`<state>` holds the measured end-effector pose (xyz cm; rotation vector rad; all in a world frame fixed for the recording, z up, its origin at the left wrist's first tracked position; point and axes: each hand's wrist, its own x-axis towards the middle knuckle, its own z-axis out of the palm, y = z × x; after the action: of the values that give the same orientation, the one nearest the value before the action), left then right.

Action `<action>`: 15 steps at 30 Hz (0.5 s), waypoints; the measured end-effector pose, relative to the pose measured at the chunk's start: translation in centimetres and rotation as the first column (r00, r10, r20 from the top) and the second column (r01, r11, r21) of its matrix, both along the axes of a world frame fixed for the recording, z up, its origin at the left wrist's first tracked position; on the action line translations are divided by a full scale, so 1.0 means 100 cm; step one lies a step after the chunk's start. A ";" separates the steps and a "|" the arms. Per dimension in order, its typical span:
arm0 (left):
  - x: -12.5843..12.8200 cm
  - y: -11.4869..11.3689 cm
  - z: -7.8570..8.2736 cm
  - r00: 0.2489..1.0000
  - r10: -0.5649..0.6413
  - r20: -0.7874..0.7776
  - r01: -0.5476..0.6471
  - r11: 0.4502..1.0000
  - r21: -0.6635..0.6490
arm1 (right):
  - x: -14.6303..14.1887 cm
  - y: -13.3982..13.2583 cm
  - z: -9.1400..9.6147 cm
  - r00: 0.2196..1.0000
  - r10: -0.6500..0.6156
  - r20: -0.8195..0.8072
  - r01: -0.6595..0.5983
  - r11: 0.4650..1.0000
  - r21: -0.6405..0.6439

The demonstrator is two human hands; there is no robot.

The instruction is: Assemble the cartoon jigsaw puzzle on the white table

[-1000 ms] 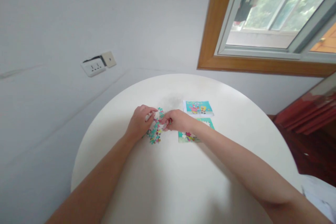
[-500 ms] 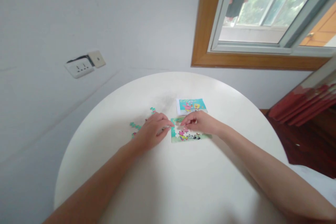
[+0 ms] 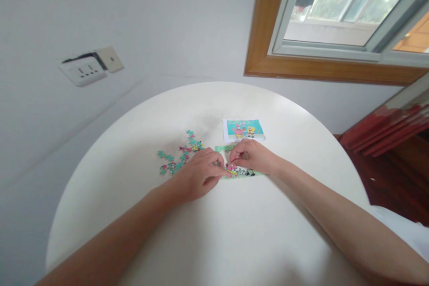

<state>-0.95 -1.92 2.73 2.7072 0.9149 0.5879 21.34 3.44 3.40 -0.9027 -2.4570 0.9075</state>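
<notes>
A partly assembled jigsaw puzzle [image 3: 244, 173] with cartoon figures lies flat on the white round table. My left hand [image 3: 203, 172] reaches over its left edge, fingers stretched out and the fingertips resting on the lower left part. Above the middle of the puzzle, my right hand [image 3: 254, 156] is closed in a pinch, its fingertips down at a pink puzzle piece [image 3: 231, 166]. The two hands' fingertips almost meet there. My hands cover much of the puzzle. Loose puzzle pieces [image 3: 171, 161], teal, pink and yellow, are scattered left of my left hand.
Behind the puzzle lies a printed picture card [image 3: 244, 129] with the same cartoon figures. The round table [image 3: 214, 241] stands against a wall with a power socket [image 3: 83, 69]. At the right are a wood-framed window [image 3: 254, 44] and a red curtain [image 3: 375, 118].
My left hand has moved right onto the puzzle, uncovering more loose pieces. My right hand's pinch has come down to the pink piece. The camera view has shifted slightly.
</notes>
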 end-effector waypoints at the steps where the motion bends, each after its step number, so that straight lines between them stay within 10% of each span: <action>1: 0.000 0.000 0.000 1.000 -0.006 -0.001 0.006 1.000 0.003 | 0.001 0.000 0.001 1.000 -0.001 -0.003 0.001 1.000 -0.001; 15: 0.002 0.000 0.001 1.000 -0.023 -0.016 0.023 0.999 0.024 | 0.000 -0.002 -0.003 0.999 0.009 0.043 -0.016 0.987 0.160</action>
<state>-0.78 -1.94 2.87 2.7433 0.8850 0.5780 21.31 3.22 3.12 -0.8592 -2.5312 0.6898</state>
